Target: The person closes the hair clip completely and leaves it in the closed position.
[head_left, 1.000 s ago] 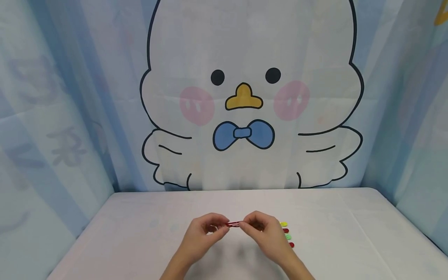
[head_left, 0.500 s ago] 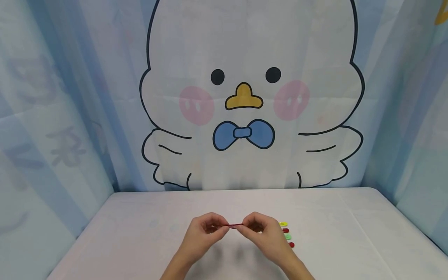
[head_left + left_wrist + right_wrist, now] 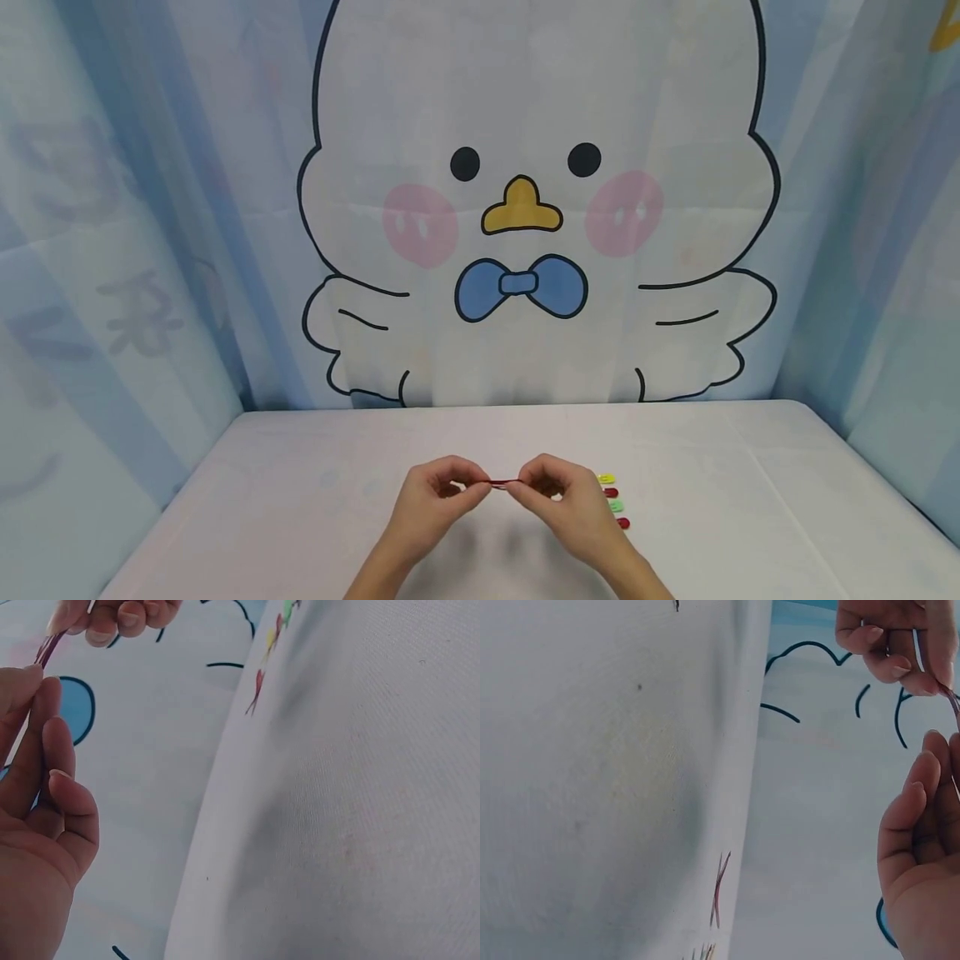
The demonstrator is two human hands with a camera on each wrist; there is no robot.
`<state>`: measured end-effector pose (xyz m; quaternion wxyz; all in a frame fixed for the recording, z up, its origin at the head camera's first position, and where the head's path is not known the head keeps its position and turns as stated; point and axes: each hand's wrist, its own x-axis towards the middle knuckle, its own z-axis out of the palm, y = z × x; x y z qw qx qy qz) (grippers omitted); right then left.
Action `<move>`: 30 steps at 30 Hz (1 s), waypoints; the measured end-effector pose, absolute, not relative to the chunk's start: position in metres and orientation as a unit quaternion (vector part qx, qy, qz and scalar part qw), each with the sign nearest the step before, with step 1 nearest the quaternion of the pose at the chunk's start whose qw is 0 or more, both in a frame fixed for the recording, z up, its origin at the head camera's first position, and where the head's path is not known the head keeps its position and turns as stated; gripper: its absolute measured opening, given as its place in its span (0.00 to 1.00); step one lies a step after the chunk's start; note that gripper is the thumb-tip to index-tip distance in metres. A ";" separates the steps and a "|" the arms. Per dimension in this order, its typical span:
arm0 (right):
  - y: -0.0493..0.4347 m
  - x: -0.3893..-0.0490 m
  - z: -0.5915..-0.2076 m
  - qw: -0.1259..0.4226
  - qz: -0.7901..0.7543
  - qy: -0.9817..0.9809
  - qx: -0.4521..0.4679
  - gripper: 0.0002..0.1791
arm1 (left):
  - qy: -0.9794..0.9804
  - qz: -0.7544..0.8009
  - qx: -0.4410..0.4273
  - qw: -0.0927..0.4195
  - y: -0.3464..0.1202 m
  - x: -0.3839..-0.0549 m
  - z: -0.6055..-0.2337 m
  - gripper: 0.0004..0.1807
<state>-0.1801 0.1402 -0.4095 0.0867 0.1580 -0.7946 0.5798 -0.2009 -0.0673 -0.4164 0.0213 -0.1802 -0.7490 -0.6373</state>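
A dark red snap hair clip (image 3: 502, 482) is stretched level between both hands, above the table. My left hand (image 3: 438, 504) pinches one end between thumb and forefinger; my right hand (image 3: 566, 504) pinches the other end the same way. In the left wrist view the clip (image 3: 46, 651) shows as thin, slightly parted strips between the fingertips. The right wrist view shows only part of the clip (image 3: 952, 701) at its edge. Fingertips cover both ends.
Beside the right hand, several hair clips lie in a column on the white table (image 3: 750, 517): yellow (image 3: 607, 478), red (image 3: 612, 492), green (image 3: 616, 506) and another red one (image 3: 623, 523). Behind the table hangs a curtain (image 3: 525, 358) with a cartoon bird.
Since one second ago the right fingers have shifted slightly and the clip has turned to show its thinner edge. Over the last half second the hands stay almost still.
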 end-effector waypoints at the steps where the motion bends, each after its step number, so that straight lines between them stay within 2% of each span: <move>1: 0.140 -0.180 -0.410 0.089 0.579 -0.795 0.158 0.07 | -0.748 -0.638 -0.181 0.022 -0.067 -0.201 -0.416 0.05; 30: 0.136 -0.180 -0.418 0.142 0.584 -0.773 0.200 0.05 | -0.723 -0.668 -0.173 0.024 -0.065 -0.198 -0.416 0.03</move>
